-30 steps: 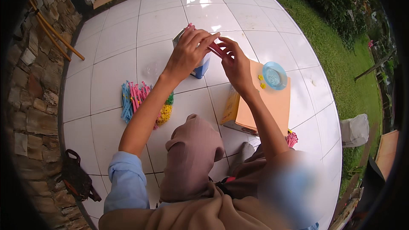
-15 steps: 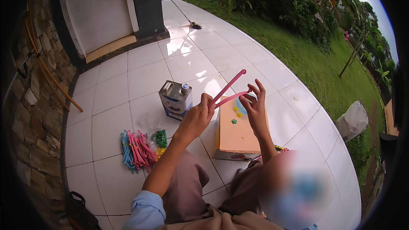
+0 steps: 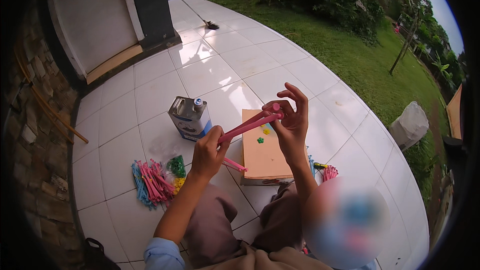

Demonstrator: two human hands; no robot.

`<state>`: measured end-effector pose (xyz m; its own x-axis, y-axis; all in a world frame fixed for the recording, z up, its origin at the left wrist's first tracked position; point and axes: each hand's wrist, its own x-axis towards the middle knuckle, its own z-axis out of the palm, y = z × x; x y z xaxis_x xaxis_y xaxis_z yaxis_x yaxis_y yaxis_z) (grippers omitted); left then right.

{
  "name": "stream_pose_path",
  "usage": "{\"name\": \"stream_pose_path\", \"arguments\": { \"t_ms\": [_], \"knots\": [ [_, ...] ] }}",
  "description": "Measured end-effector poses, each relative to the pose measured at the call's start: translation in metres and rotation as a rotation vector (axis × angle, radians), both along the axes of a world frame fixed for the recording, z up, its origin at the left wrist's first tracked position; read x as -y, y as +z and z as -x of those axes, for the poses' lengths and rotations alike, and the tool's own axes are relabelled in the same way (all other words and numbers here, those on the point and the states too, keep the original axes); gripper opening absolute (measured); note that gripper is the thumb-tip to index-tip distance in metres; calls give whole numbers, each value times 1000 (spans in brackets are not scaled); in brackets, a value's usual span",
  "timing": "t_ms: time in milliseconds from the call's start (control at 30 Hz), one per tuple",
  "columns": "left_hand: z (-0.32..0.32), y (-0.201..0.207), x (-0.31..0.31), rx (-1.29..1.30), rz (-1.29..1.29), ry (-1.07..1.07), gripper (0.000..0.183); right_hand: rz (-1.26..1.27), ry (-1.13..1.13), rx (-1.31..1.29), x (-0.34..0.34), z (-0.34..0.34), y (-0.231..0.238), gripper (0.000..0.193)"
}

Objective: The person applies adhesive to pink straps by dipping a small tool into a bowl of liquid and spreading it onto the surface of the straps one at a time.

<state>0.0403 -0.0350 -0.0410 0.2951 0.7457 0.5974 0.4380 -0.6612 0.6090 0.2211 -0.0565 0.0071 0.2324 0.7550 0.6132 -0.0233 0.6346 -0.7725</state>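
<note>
the left hand point(image 3: 207, 152) is closing its fingers around the lower end of a bundle of pink straws point(image 3: 248, 126), gripping them in a loose fist, with a short pink end sticking out below the fist toward the person's right. the right hand point(image 3: 291, 122) is pinching the upper end of the same straws between thumb and fingertips, with the other fingers curling up and spread above it. the straws are running on a slant between the two hands, low at the left hand and higher at the right, held up in the air above the floor.

just under the hands an orange cardboard box point(image 3: 262, 152) is lying flat on the white tiled floor point(image 3: 210, 72), with a small green flower shape point(image 3: 260, 140) and a small yellow one point(image 3: 266, 131) resting on its top. beside the box, on the person's left, a rectangular metal can point(image 3: 189, 118) with a small capped spout is standing upright on the tiles. nearer the person's left, a heap of pink and blue straws point(image 3: 150, 182) is lying on the floor, with a green and yellow clump point(image 3: 176, 170) touching its right side. a few more coloured pieces point(image 3: 325, 171) are lying by the right edge of the box. the person's knees, in brownish cloth, are showing below the hands.

further out, a broom point(image 3: 192, 9) is lying on the tiles near the grass point(image 3: 360, 65), and a stone wall point(image 3: 37, 135) is running along the left.
</note>
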Motion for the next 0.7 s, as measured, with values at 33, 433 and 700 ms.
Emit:
{"name": "stream_pose_path", "arguments": {
  "t_ms": [33, 433, 700],
  "knots": [
    [0, 1, 0, -4, -28, -5, 22, -34, 17, 25, 2, -1, 0, 62],
    [-14, -8, 0, 426, 694, -598, 53, 55, 48, 120, 13, 3, 4, 76],
    [-1, 0, 7, 104, 752, -821, 57, -37, 167, -27, 12, 15, 3, 70]
  ]
}}
